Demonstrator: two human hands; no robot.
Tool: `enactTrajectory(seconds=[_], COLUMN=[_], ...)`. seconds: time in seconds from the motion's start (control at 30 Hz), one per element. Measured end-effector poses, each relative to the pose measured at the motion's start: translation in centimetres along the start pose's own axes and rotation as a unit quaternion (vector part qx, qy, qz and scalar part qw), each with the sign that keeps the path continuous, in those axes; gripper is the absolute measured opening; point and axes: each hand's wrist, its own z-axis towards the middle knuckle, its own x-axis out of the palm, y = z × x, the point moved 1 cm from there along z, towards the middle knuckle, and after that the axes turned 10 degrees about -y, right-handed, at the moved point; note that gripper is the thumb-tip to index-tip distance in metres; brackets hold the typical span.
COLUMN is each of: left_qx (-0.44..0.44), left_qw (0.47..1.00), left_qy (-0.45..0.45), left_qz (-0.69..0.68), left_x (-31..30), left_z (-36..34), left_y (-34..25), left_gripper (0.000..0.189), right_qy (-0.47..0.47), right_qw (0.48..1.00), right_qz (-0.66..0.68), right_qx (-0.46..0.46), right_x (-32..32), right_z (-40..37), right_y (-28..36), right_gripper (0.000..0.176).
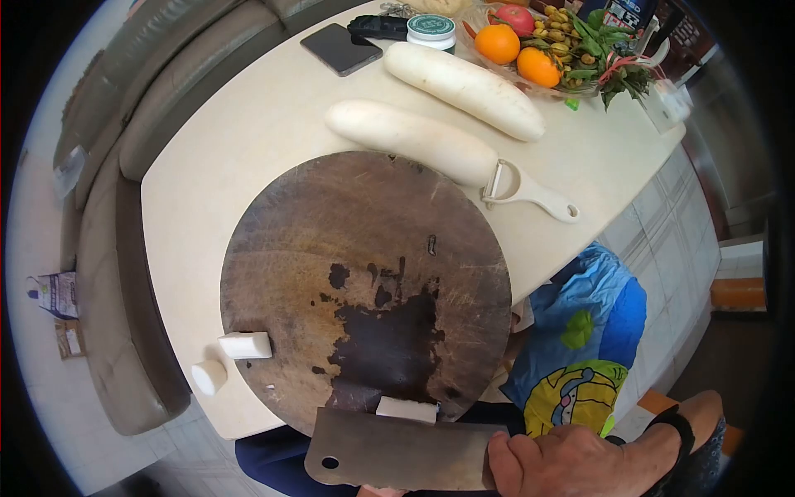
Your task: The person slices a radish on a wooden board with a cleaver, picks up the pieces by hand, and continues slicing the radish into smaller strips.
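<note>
Head view: right hand [571,460] grips a cleaver [406,451], left hand [381,492] apparently beneath.

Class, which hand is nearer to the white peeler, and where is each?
Right. The right hand, gripping the cleaver, is below the peeler in view; the apparent left hand, barely showing past the cleaver, is farther down and left.

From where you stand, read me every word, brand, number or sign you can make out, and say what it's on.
No text reads clearly.
Green-and-white jar lid: print too small.
Purple-and-white bag, far left: lettering blurred.
Dark package, top edge: white letters, cut off and too unclear to quote.
</note>
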Motion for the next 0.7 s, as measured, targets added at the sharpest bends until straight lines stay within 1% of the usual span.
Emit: enactTrajectory(seconds=[0.03, 0.07, 0.13, 0.27, 0.33, 0.37, 0.43, 0.47, 0.53, 0.57, 0.63, 0.67, 0.7], left_qx=[-0.004, -0.006, -0.01, -0.02, -0.025, -0.028, -0.033, -0.036, -0.04, -0.042, -0.043, -0.044, -0.044], left_qw=[1.0, 1.0, 0.999, 0.997, 0.996, 0.995, 0.993, 0.992, 0.99, 0.989, 0.985, 0.984, 0.982], left_qy=[-0.007, -0.014, -0.026, -0.053, -0.066, -0.073, -0.086, -0.094, -0.11, -0.119, -0.14, -0.15, -0.161], left_qz=[-0.006, -0.012, -0.025, -0.047, -0.057, -0.062, -0.069, -0.071, -0.077, -0.081, -0.088, -0.09, -0.092], left_x=[0.1, 0.1, 0.2, 0.4, 0.3, 0.3, 0.1, 0.0, -0.1, -0.1, -0.1, -0.2, -0.4], left_z=[0.1, 0.1, 0.4, 1.0, 1.4, 1.7, 2.2, 2.5, 3.1, 3.3, 4.0, 4.3, 4.6], left_y=[0.0, -0.1, -0.1, -0.2, -0.3, -0.3, -0.5, -0.5, -0.7, -0.8, -1.2, -1.4, -1.5], left_gripper=[0.03, 0.029, 0.028, 0.026, 0.026, 0.025, 0.025, 0.025, 0.025, 0.025, 0.025, 0.025, 0.025], right_qy=[0.001, 0.001, -0.009, -0.007, -0.026, -0.026, -0.057, -0.058, -0.022, -0.023, -0.058, -0.061, -0.044], right_qw=[1.0, 1.0, 0.995, 0.993, 0.984, 0.984, 0.971, 0.971, 0.982, 0.982, 0.987, 0.987, 0.988], right_qz=[0.012, 0.013, 0.093, 0.121, 0.178, 0.178, 0.231, 0.231, 0.188, 0.186, 0.151, 0.148, 0.15], right_qx=[0.01, 0.011, 0.027, 0.007, -0.009, -0.009, 0.005, 0.002, 0.018, 0.017, 0.009, 0.006, 0.012], right_x=[0.0, 0.1, 0.4, 0.2, 0.4, 0.6, 0.8, 0.9, 1.2, 1.5, 2.4, 2.8, 3.2], right_z=[0.2, 0.3, 0.6, 2.2, 2.9, 3.2, 3.6, 3.8, 4.1, 4.2, 4.2, 4.1, 4.2], right_y=[0.0, 0.0, -0.1, -0.8, -1.2, -1.3, -1.5, -1.4, -1.0, -0.7, -0.3, -0.6, -0.8], right_gripper=[0.023, 0.023, 0.014, 0.013, 0.015, 0.015, 0.015, 0.015, 0.015, 0.015, 0.013, 0.013, 0.018])
